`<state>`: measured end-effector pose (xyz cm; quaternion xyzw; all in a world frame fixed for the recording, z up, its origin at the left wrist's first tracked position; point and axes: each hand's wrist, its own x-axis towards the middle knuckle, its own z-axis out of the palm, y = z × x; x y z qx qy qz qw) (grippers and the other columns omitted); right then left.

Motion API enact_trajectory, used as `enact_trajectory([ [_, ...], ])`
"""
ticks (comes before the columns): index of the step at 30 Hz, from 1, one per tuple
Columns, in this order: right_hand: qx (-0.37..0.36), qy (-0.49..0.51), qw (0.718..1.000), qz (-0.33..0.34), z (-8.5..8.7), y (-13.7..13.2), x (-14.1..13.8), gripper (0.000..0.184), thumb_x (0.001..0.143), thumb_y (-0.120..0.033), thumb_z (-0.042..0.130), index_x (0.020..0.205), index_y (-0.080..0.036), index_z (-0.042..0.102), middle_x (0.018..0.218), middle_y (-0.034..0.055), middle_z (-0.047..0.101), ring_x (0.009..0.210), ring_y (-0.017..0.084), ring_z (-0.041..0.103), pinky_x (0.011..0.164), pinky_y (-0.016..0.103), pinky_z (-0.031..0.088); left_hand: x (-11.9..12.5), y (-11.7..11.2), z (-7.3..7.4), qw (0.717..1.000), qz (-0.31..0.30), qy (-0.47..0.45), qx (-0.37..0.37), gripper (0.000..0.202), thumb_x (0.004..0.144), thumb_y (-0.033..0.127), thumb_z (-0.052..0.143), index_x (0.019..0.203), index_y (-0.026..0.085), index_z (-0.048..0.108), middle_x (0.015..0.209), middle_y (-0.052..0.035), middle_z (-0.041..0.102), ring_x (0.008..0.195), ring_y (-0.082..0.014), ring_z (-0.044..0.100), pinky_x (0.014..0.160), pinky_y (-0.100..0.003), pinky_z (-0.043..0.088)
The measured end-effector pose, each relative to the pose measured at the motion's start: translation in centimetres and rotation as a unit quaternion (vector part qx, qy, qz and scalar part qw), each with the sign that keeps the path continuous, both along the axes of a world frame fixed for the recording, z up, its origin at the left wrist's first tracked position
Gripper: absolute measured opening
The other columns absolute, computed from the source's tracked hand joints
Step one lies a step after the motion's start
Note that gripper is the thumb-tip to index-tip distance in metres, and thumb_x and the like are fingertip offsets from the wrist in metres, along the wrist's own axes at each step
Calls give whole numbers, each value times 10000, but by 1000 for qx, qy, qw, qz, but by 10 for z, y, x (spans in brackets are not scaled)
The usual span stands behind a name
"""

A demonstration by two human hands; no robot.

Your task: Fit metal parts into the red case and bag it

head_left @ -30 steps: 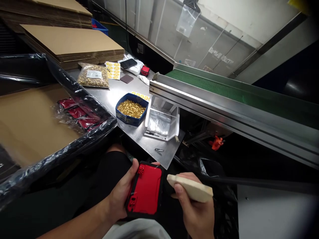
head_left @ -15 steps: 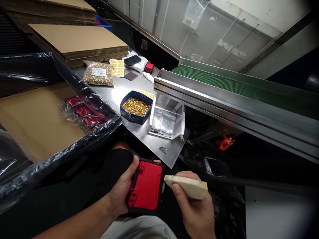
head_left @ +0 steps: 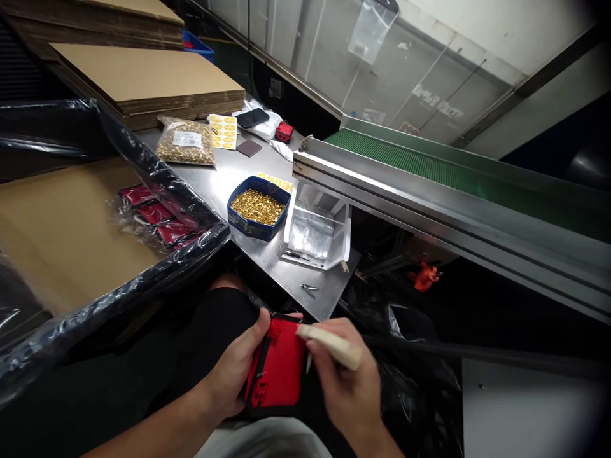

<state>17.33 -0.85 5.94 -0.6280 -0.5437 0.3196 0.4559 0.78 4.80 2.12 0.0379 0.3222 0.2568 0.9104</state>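
Observation:
My left hand (head_left: pixel 236 366) is closed round the left side of a red and black rectangular case (head_left: pixel 279 369), thumb at its upper left corner. Raised red details run along the left edge of its flat face. In my right hand (head_left: pixel 353 381) is a cream-coloured flat block (head_left: pixel 334 343), pinched between thumb and fingers. The block's tip overlaps the upper right edge of the case; I cannot tell whether it presses on it. Fingers beneath the case are mostly hidden.
On the metal table (head_left: pixel 258 254) stand a blue bin of small gold-coloured pieces (head_left: pixel 258 207) and a white tray of clear bags (head_left: pixel 312 235). A black-lined box (head_left: pixel 86 222) holds several wrapped red items (head_left: pixel 155 213). A green conveyor (head_left: pixel 396 152) runs along the right; cardboard sheets (head_left: pixel 143 73) are stacked behind.
My right hand has moved left with the cream block, bringing its tip from beside the case onto its upper right edge. My left hand has tilted the case slightly.

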Motion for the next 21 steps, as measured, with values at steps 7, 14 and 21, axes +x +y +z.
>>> enact_trajectory([
  [7,-150,12,973,-174,-77,28,47,578,820,-526,632,1254,-181,471,1001,88,720,831,225,696,710,329,564,-9,3,-2,999,-7,-46,1,712,731,682,713,1125,89,702,840,-141,748,774,-277,729,695,-347,597],
  [14,-193,-135,950,-207,-137,56,67,473,829,-522,553,1129,-157,577,1110,184,659,1012,336,639,890,439,482,-21,-1,5,997,-45,-53,42,798,669,759,694,996,33,747,826,-192,760,750,-328,744,630,-347,607],
  [21,-220,-218,924,-225,-134,80,68,506,842,-537,507,1158,-146,564,1084,195,632,991,370,624,818,451,463,-24,-3,-7,985,-50,-160,43,939,746,820,543,1235,25,650,1131,-225,714,998,-339,707,912,-422,557],
])
